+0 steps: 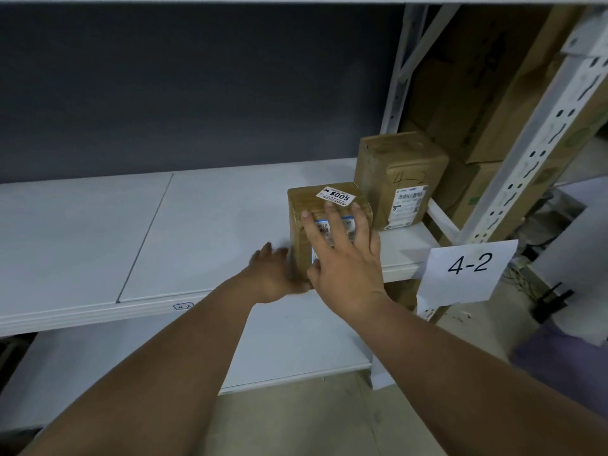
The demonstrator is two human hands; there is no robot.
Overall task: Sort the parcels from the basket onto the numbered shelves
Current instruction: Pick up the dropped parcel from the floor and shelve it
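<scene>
Front parcel [324, 222], sticker reading "5005", stands near the front edge of the white shelf [214, 225] signed "4-2" [468, 269]. Right hand [345, 255] lies flat on its face, fingers spread; left hand [274, 274] presses its left side, fingers straight. Rear parcel [399, 179], handwritten "4-2", stands just behind.

Head view – close, angled down at shelf [210, 225].

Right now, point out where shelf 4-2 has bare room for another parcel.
Free: the pale grey shelf board left of the left hand. Crowded: the right end, where the brown taped parcel under the right hand stands near the taller brown parcel and the white upright.
</scene>
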